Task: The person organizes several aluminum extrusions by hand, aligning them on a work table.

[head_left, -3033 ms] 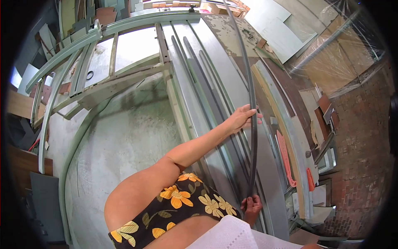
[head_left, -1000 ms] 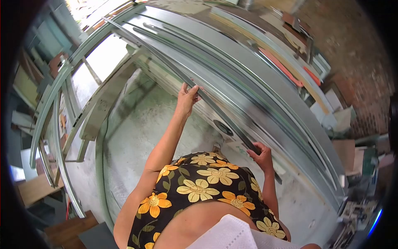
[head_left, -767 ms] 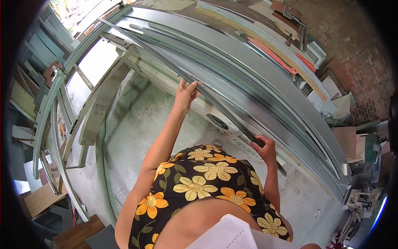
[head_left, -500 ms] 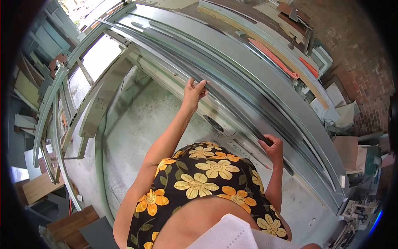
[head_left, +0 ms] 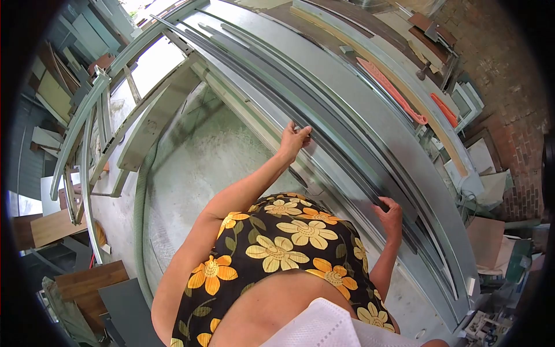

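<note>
A long, thin dark-grey strip point(head_left: 343, 168) lies lengthwise along the metal bench point(head_left: 393, 144), close beside other grey strips. My left hand point(head_left: 295, 140) is closed at the strip's near edge, around its middle, with thumb and forefinger on it. Farther down toward the right end, my right hand point(head_left: 389, 218) has its thumb and fingertips at the same strip; part of that hold is hidden. Several more long strips point(head_left: 277, 69) rest in the bench channel beyond my hands.
Curved-looking metal frame legs point(head_left: 87, 133) stand at the left. A ribbed hose point(head_left: 140, 231) runs along the floor. Orange-red plastic pieces point(head_left: 393, 92) lie past the bench. Boards point(head_left: 92, 289) are stacked at lower left, and a brick wall point(head_left: 523, 179) is at right.
Both hands have shifted away from my body with the strip, which now lies lower and closer against the other strips. The right hand's fingers have loosened somewhat. The camera view has shifted slightly.
</note>
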`<move>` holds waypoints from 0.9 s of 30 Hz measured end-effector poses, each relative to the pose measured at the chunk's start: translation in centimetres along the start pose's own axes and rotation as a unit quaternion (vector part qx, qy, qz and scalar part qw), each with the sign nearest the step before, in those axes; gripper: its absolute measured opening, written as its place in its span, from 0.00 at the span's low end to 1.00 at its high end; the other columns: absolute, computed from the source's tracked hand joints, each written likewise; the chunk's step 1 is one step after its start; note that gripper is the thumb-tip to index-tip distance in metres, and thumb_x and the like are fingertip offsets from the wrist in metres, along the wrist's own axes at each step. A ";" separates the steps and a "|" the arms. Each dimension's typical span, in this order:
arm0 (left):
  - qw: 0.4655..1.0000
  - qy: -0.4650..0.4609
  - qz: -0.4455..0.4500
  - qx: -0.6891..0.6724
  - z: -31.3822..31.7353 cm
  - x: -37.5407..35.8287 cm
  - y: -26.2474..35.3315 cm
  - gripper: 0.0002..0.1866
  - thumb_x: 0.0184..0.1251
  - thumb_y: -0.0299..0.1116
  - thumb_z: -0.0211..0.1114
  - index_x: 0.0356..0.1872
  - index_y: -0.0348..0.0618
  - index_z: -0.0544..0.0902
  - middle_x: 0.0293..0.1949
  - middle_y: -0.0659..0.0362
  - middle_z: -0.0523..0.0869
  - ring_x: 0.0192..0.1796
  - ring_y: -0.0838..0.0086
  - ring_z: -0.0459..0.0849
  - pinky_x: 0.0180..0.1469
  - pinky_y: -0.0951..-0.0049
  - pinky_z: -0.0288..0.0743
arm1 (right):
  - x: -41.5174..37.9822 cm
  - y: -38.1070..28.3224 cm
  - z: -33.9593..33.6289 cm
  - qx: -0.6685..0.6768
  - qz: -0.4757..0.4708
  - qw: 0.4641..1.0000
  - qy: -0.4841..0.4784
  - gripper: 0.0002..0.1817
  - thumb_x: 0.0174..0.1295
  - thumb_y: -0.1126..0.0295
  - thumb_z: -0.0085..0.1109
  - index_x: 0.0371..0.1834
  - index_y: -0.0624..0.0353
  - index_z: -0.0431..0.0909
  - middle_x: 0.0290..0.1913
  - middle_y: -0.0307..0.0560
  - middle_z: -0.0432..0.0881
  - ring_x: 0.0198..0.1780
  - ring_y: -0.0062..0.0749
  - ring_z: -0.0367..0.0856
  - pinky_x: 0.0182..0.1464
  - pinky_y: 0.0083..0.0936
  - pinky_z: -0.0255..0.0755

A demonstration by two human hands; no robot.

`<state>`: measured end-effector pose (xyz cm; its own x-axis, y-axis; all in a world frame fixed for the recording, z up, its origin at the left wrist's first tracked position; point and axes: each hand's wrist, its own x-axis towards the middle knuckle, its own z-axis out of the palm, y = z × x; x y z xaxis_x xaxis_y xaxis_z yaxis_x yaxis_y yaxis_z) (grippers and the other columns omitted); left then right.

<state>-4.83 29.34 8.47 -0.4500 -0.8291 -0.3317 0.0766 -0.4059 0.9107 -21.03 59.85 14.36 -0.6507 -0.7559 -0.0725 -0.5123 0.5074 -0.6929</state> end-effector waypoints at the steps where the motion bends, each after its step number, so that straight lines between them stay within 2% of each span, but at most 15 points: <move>1: 1.000 -0.012 -0.009 0.008 0.0 0.1 -0.6 0.23 0.60 0.34 0.63 0.51 0.33 0.66 0.36 0.54 0.80 0.32 0.73 0.81 0.34 0.74 0.79 | 0.0 0.8 0.1 -0.011 -0.005 1.000 -0.002 0.15 0.46 0.70 0.65 0.38 0.63 0.79 0.33 0.50 0.81 0.34 0.38 0.79 0.38 0.28 0.70; 5: 0.998 -0.046 -0.039 0.032 0.8 0.6 -2.1 0.18 0.61 0.31 0.62 0.45 0.30 0.69 0.35 0.52 0.81 0.28 0.70 0.83 0.31 0.77 0.79 | -0.2 3.6 0.3 -0.022 0.015 1.000 -0.002 0.16 0.45 0.71 0.65 0.40 0.63 0.79 0.38 0.53 0.79 0.42 0.45 0.78 0.45 0.31 0.69; 8: 0.992 -0.083 -0.069 0.073 1.2 0.7 -2.4 0.15 0.62 0.31 0.61 0.43 0.31 0.71 0.33 0.51 0.82 0.29 0.71 0.84 0.29 0.77 0.79 | -0.4 4.7 0.1 -0.041 0.022 0.999 0.005 0.17 0.46 0.74 0.63 0.42 0.66 0.78 0.39 0.53 0.80 0.41 0.40 0.79 0.45 0.28 0.69; 11: 0.978 -0.103 -0.104 0.149 1.3 0.5 -1.6 0.13 0.63 0.33 0.59 0.40 0.31 0.74 0.31 0.51 0.84 0.28 0.71 0.84 0.28 0.78 0.78 | -0.9 4.2 -0.3 -0.061 0.052 0.997 0.008 0.16 0.46 0.73 0.64 0.41 0.62 0.80 0.38 0.54 0.79 0.42 0.47 0.78 0.47 0.33 0.69; 16: 0.960 -0.130 -0.116 0.217 -0.7 0.8 -1.0 0.16 0.65 0.40 0.57 0.35 0.33 0.78 0.27 0.53 0.84 0.25 0.73 0.83 0.23 0.80 0.73 | -2.4 5.4 -0.3 -0.117 0.035 0.992 0.044 0.15 0.46 0.76 0.63 0.40 0.63 0.79 0.37 0.53 0.78 0.41 0.46 0.78 0.44 0.32 0.70; 19: 0.979 -0.062 -0.082 0.173 -1.8 1.2 -0.6 0.16 0.64 0.38 0.58 0.29 0.31 0.76 0.21 0.53 0.83 0.19 0.73 0.81 0.18 0.78 0.72 | -3.2 5.7 -0.3 -0.122 0.043 0.989 0.071 0.15 0.45 0.77 0.64 0.39 0.62 0.80 0.38 0.51 0.78 0.41 0.45 0.77 0.44 0.33 0.70; 23: 0.982 0.008 -0.034 0.187 -3.3 2.6 -0.8 0.16 0.61 0.37 0.61 0.31 0.29 0.76 0.20 0.52 0.82 0.20 0.71 0.82 0.19 0.76 0.75 | -4.2 7.1 -0.4 -0.099 0.074 0.990 0.074 0.16 0.43 0.75 0.66 0.39 0.57 0.81 0.41 0.48 0.78 0.44 0.44 0.77 0.48 0.34 0.70; 27: 0.978 0.003 -0.010 0.210 -3.6 2.7 -0.6 0.16 0.61 0.37 0.62 0.31 0.29 0.75 0.19 0.52 0.82 0.20 0.71 0.83 0.20 0.75 0.76 | -4.8 7.6 -0.4 -0.145 0.089 0.981 0.099 0.16 0.43 0.74 0.67 0.39 0.56 0.81 0.42 0.46 0.78 0.45 0.43 0.77 0.48 0.35 0.69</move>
<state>-2.90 25.91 6.13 -0.4427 -0.8254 -0.3502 -0.3042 -0.2291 0.9246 -22.00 67.54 9.74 -0.8253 -0.5645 -0.0135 -0.4999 0.7415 -0.4476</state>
